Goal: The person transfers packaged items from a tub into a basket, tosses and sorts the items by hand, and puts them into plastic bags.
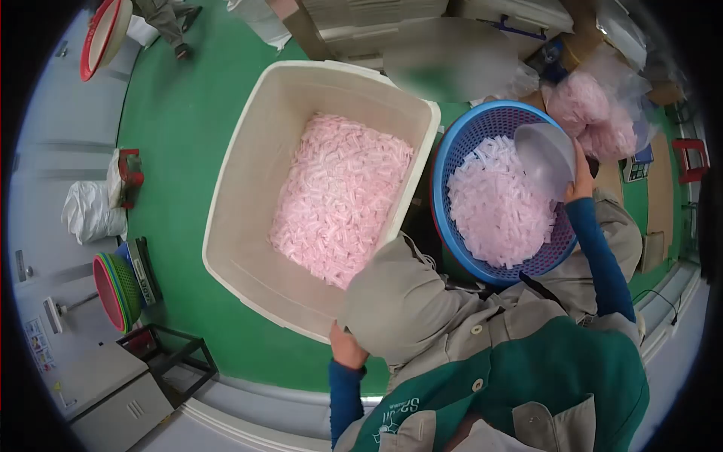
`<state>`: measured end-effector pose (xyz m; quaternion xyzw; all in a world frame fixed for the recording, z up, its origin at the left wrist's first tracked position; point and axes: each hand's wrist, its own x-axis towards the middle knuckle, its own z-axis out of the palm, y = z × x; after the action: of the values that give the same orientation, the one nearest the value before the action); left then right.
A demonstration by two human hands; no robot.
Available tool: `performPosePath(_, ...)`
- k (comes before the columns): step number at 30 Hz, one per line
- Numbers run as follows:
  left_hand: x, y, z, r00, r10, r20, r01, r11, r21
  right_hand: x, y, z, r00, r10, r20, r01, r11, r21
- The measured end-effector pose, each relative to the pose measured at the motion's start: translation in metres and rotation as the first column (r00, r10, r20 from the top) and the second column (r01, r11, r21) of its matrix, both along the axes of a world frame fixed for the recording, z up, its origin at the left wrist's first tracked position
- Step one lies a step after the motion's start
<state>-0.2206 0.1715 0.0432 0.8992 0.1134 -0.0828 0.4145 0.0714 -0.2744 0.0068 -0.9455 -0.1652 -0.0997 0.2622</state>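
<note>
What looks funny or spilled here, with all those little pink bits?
Nothing stands out. The pink bits sit inside the big tub and the blue basket, and I see none on the green floor. The bowl is tipped, but the right hand holds it.

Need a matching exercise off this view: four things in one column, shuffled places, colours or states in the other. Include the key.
Things
1. Large bin
2. Round basket
3. Translucent bowl
4. Left hand

Places, colours, states
A. By the knee, near the bin's edge
B. Off-white, with pink pieces inside
C. Held in the right hand
D. Blue, with perforated walls

Pairs: 1-B, 2-D, 3-C, 4-A
</note>
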Motion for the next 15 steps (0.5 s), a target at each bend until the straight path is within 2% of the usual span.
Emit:
performPosePath(1, -0.005, -0.010, 0.000, 0.994, 0.089, -0.065, -0.085, 0.994, 0.072, 0.005, -0.007, -0.028, 0.996, -0.019, -0.090, 0.033, 0.987, 0.154)
performPosePath(3, -0.014, -0.022, 0.000, 0.945, 0.277, -0.175, -0.232, 0.943, 0.238, 0.014, -0.019, -0.080, 0.969, -0.036, -0.244, 0.148, 0.878, 0.455)
performPosePath(4, -0.015, -0.023, -0.001, 0.940, 0.288, -0.183, -0.241, 0.940, 0.244, 0.015, -0.018, -0.094, 0.930, -0.038, -0.366, 0.238, 0.820, 0.520)
performPosePath(6, -0.013, -0.019, -0.013, 0.929, 0.321, -0.183, -0.204, 0.859, 0.469, 0.018, -0.014, -0.121, 0.813, -0.034, -0.581, 0.454, 0.662, 0.596)
performPosePath(7, -0.009, -0.015, -0.022, 0.926, 0.330, -0.183, -0.172, 0.801, 0.573, 0.013, -0.001, -0.109, 0.741, -0.023, -0.671, 0.562, 0.568, 0.602)
performPosePath(8, -0.005, -0.006, -0.032, 0.950, 0.290, -0.114, -0.157, 0.762, 0.628, 0.008, 0.011, -0.095, 0.663, -0.004, -0.749, 0.666, 0.461, 0.587)
performPosePath(9, 0.000, 0.004, -0.042, 0.968, 0.247, -0.048, -0.148, 0.713, 0.685, 0.003, 0.017, -0.082, 0.624, -0.013, -0.781, 0.677, 0.507, 0.533)
performPosePath(11, 0.026, 0.038, -0.039, 0.985, 0.068, 0.156, -0.168, 0.523, 0.836, -0.002, 0.009, -0.084, 0.678, -0.079, -0.731, 0.605, 0.624, 0.494)
performPosePath(13, 0.069, 0.039, -0.022, 0.936, -0.075, 0.344, -0.284, 0.415, 0.864, -0.007, -0.006, -0.080, 0.561, -0.054, -0.826, 0.755, 0.444, 0.483)
performPosePath(15, 0.093, 0.025, -0.040, 0.850, -0.200, 0.487, -0.262, 0.642, 0.721, -0.009, -0.061, -0.118, 0.540, -0.186, -0.821, 0.787, 0.458, 0.414)
